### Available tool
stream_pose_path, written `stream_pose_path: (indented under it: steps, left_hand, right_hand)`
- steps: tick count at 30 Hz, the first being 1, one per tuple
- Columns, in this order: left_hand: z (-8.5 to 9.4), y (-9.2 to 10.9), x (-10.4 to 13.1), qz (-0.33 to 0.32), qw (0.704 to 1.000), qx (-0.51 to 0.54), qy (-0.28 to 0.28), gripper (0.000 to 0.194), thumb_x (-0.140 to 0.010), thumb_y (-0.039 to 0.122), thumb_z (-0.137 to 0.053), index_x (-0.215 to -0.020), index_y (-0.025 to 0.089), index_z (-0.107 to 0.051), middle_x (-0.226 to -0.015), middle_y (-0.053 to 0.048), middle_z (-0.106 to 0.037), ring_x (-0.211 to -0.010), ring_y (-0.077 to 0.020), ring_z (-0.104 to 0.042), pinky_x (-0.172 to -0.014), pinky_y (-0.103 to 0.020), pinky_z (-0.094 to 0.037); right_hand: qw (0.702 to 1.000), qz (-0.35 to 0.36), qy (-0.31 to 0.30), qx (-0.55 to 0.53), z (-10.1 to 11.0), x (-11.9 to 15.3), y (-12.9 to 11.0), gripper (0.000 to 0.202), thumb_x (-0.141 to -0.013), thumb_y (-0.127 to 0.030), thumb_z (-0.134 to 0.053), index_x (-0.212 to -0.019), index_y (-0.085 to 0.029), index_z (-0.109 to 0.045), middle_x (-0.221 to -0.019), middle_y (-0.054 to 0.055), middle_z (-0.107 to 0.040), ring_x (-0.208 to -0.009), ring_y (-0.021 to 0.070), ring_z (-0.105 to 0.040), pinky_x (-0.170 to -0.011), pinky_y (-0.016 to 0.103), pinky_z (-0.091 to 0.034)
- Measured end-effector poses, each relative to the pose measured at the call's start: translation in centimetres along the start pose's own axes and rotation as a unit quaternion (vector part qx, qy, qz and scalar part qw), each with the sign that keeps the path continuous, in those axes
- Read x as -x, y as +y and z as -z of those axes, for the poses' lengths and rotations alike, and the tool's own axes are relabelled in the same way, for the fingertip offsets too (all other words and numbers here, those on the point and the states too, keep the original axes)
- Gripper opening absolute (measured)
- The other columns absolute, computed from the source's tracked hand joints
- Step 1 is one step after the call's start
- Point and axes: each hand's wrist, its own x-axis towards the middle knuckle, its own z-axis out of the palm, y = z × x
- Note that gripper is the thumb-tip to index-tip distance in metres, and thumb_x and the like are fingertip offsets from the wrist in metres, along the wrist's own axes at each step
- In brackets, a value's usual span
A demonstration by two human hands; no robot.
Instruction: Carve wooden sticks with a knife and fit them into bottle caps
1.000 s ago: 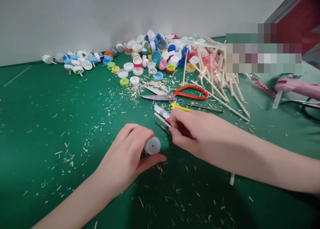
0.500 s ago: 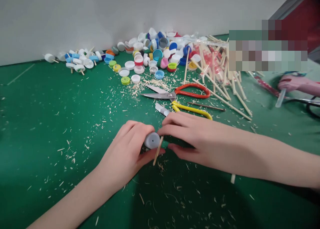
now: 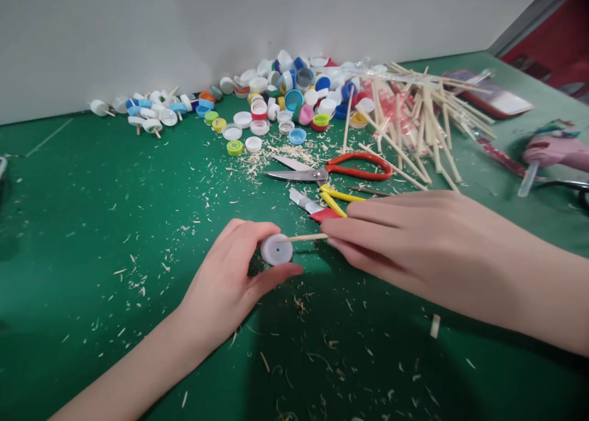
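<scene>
My left hand (image 3: 243,264) is closed on a whitish bottle cap (image 3: 277,258) with a small dark hole at its centre. Between the fingertips of my right hand (image 3: 391,234) is a thin wooden stick (image 3: 306,237). Its free end points left and overlaps the cap's upper rim; it is not in the hole. Just beyond my right fingertips lie a red-handled cutter knife (image 3: 304,201) and a yellow-handled tool (image 3: 343,196), both partly covered by that hand. Behind them are scissors with red handles (image 3: 354,166).
Many loose bottle caps (image 3: 294,99) are heaped against the wall. Caps fitted with short sticks (image 3: 154,111) lie at the left back. Wooden sticks (image 3: 427,123) pile up at the right, near a pink glue gun (image 3: 550,151). Wood shavings (image 3: 285,154) litter the green table (image 3: 138,212).
The stick has swung from a steep slant beside the cap to nearly level, its tip now at the cap. My right hand has moved to the right, away from my left hand.
</scene>
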Motion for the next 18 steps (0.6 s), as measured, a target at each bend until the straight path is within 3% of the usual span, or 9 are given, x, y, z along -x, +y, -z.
stream_pose_path:
  steps: [10,14,18]
  left_hand:
    - [-0.1,0.1,0.1,-0.017,0.999,-0.039,-0.014,0.023,-0.094,0.041,-0.062,-0.106,0.023,-0.055,-0.089,0.001,-0.067,-0.081,-0.0126,-0.060,-0.068,-0.024,-0.048]
    - [-0.6,-0.1,0.4,-0.077,0.994,-0.079,-0.003,0.022,-0.095,0.038,-0.060,-0.107,0.020,-0.054,-0.086,-0.001,-0.067,-0.081,-0.0139,-0.057,-0.070,-0.025,-0.048]
    - [-1.0,-0.3,0.8,-0.138,0.985,-0.103,0.001,0.029,-0.095,0.034,-0.062,-0.115,0.015,-0.054,-0.088,-0.004,-0.069,-0.084,-0.0158,-0.055,-0.074,-0.027,-0.048]
  right_hand:
    - [0.997,0.032,-0.044,0.050,0.8,0.6,-1.0,0.026,-0.096,-0.015,-0.041,-0.096,-0.020,-0.067,-0.071,0.000,-0.058,-0.055,0.0152,-0.052,-0.050,0.034,-0.028]
    - [0.995,0.060,-0.040,0.062,0.2,0.8,-1.6,0.034,-0.093,-0.009,-0.036,-0.100,-0.018,-0.068,-0.078,0.004,-0.065,-0.056,0.0146,-0.050,-0.050,0.033,-0.030]
    - [0.995,0.077,-0.015,0.062,-0.8,0.8,-2.0,0.031,-0.090,-0.005,-0.040,-0.094,-0.014,-0.069,-0.070,0.003,-0.055,-0.057,0.0151,-0.047,-0.051,0.033,-0.029]
